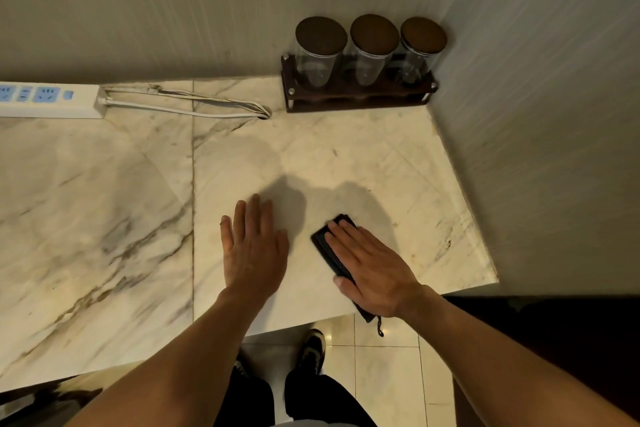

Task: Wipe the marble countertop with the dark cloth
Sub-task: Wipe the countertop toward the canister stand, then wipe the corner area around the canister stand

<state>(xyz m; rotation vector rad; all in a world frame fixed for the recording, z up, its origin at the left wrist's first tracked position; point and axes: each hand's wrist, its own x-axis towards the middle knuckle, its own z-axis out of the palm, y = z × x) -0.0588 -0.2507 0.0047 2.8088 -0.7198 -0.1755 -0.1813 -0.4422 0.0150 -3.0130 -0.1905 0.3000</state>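
Observation:
The marble countertop [346,149] is cream with grey-brown veins and fills most of the view. A dark folded cloth [325,243] lies on it near the front edge, right of centre. My right hand [372,267] presses flat on top of the cloth and covers most of it; a cloth corner and a short loop hang past the counter's front edge. My left hand [254,246] rests flat on the bare marble just left of the cloth, fingers extended, holding nothing.
A dark wooden rack [356,99] with three lidded glass jars stands in the back right corner by the walls. A white power strip [48,100] and its coiled cord [207,106] lie along the back wall at left. Tiled floor and my shoes show below the counter edge.

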